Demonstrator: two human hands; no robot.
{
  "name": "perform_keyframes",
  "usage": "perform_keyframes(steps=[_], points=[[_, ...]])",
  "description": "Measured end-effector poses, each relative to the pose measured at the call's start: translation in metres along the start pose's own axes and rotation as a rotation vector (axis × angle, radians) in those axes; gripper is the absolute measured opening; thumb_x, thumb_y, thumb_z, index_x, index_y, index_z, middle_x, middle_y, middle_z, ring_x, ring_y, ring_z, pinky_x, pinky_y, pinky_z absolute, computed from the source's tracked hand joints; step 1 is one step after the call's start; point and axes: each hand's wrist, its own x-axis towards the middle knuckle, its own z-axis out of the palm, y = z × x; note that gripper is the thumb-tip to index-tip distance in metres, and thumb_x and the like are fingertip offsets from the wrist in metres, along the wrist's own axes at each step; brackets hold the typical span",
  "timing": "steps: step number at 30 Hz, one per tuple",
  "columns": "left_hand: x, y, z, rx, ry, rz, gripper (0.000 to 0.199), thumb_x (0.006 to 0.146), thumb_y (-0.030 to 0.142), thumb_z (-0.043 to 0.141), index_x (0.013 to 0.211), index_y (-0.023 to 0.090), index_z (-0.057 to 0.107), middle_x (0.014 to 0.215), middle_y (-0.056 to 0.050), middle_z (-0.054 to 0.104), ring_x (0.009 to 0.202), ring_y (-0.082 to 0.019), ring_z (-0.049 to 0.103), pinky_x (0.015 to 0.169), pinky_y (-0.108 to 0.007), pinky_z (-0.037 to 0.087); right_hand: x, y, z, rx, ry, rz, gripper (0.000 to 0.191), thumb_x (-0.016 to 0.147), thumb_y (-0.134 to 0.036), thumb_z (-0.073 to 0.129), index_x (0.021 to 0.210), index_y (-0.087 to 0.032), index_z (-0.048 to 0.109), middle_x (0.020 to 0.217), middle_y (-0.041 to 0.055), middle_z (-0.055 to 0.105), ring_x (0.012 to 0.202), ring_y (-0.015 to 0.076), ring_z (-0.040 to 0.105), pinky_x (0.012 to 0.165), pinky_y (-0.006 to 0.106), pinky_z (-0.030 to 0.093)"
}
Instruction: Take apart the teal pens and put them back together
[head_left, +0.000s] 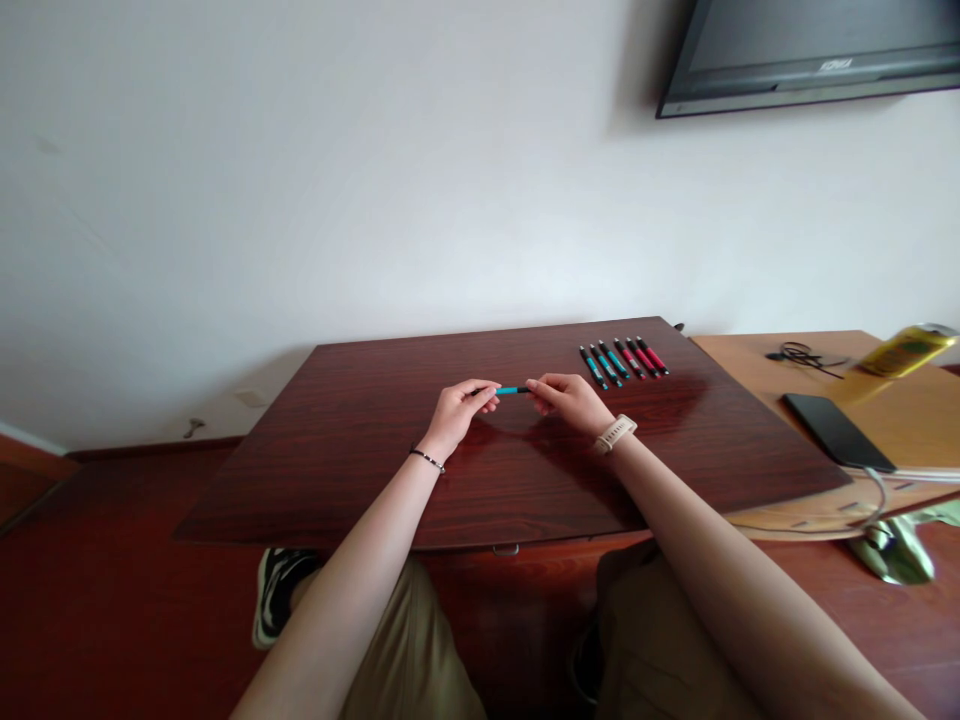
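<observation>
A teal and black pen point(511, 390) is stretched level between my two hands, above the middle of the dark wooden table point(360, 430). My left hand point(459, 408) pinches one end, thumb on top. The other, black end sits between the thumb and fingers of my right hand point(568, 398). To the right of my hands, teal pens point(604, 367) lie side by side in a slanted row on the tabletop. Red and black pens point(641, 358) continue that row on its right side.
A lighter wooden table point(750, 360) adjoins on the right, bearing a black phone point(836, 432) with a cable, a coiled black cord point(802, 355) and a yellow can point(907, 350). A television point(817, 60) hangs on the wall behind. My knees are under the table's front edge.
</observation>
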Motion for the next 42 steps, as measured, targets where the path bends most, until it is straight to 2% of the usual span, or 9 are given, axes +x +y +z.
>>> perform_keyframes(steps=[2,7,14,21,27,29,34,36,42], points=[[0.0,0.0,0.0,0.004,-0.016,0.001,0.038,0.091,0.046,0.081,0.111,0.014,0.083,0.093,-0.01,0.079,0.079,-0.016,0.07,0.078,-0.031,0.056,-0.001,0.0,0.0,-0.001,-0.007,0.05,0.061,0.094,-0.075,0.063,0.075,-0.018,0.076,0.061,0.0036,0.067,0.056,0.0145,0.059,0.057,0.028,0.047],[0.0,-0.001,0.0,-0.001,-0.005,0.004,0.036,0.091,0.044,0.081,0.109,0.014,0.083,0.092,-0.01,0.079,0.078,-0.016,0.069,0.077,-0.031,0.055,-0.003,0.001,-0.001,0.031,-0.004,-0.064,0.047,0.08,-0.062,0.086,0.102,-0.021,0.078,0.08,0.0034,0.077,0.072,0.0184,0.069,0.068,0.029,0.054],[-0.001,0.003,0.001,0.02,-0.023,0.013,0.036,0.092,0.046,0.078,0.107,0.014,0.082,0.087,-0.009,0.077,0.076,-0.017,0.068,0.074,-0.03,0.054,-0.005,-0.001,0.0,-0.017,-0.038,-0.017,0.05,0.088,-0.07,0.074,0.081,-0.021,0.07,0.068,0.0035,0.074,0.059,0.0163,0.064,0.061,0.029,0.053],[-0.002,0.006,0.001,-0.009,-0.007,-0.014,0.026,0.091,0.04,0.077,0.1,0.018,0.066,0.08,-0.002,0.068,0.07,-0.013,0.06,0.068,-0.026,0.048,-0.007,0.003,0.006,0.063,-0.058,-0.04,0.047,0.088,-0.067,0.077,0.09,-0.02,0.073,0.081,0.0066,0.08,0.067,0.0181,0.069,0.068,0.031,0.056],[-0.003,0.004,0.002,-0.117,0.029,-0.037,0.043,0.088,0.037,0.077,0.121,0.021,0.055,0.083,-0.001,0.069,0.072,-0.014,0.063,0.071,-0.028,0.048,-0.007,0.0,0.006,0.072,-0.046,-0.051,0.047,0.089,-0.067,0.076,0.091,-0.02,0.073,0.082,0.0068,0.08,0.068,0.0176,0.069,0.069,0.03,0.056],[-0.004,0.006,0.002,-0.131,0.004,-0.056,0.042,0.089,0.039,0.077,0.122,0.019,0.057,0.084,-0.001,0.068,0.074,-0.015,0.063,0.073,-0.029,0.048,-0.007,-0.001,0.006,0.072,-0.042,-0.054,0.047,0.089,-0.067,0.076,0.091,-0.02,0.073,0.082,0.0067,0.08,0.067,0.0175,0.069,0.069,0.03,0.056],[-0.007,0.01,-0.002,-0.175,-0.198,-0.124,0.044,0.098,0.043,0.069,0.133,0.018,0.061,0.082,0.001,0.058,0.072,-0.014,0.054,0.073,-0.029,0.044,-0.011,0.002,0.005,0.033,-0.064,-0.07,0.044,0.093,-0.064,0.073,0.09,-0.019,0.072,0.081,0.0065,0.08,0.067,0.0174,0.07,0.07,0.03,0.056],[-0.007,0.011,-0.003,-0.181,-0.241,-0.122,0.045,0.098,0.042,0.069,0.135,0.018,0.06,0.081,0.002,0.056,0.072,-0.013,0.053,0.073,-0.029,0.044,-0.012,0.004,0.004,0.022,-0.079,-0.068,0.044,0.094,-0.063,0.072,0.09,-0.019,0.072,0.081,0.0064,0.08,0.067,0.0171,0.07,0.069,0.029,0.055],[-0.004,0.006,-0.002,-0.114,-0.189,-0.052,0.033,0.097,0.041,0.072,0.117,0.015,0.069,0.089,-0.004,0.067,0.078,-0.015,0.06,0.074,-0.029,0.047,-0.009,0.009,0.001,0.066,-0.034,-0.066,0.041,0.091,-0.059,0.077,0.097,-0.019,0.075,0.086,0.0067,0.081,0.071,0.0175,0.072,0.071,0.03,0.056]])
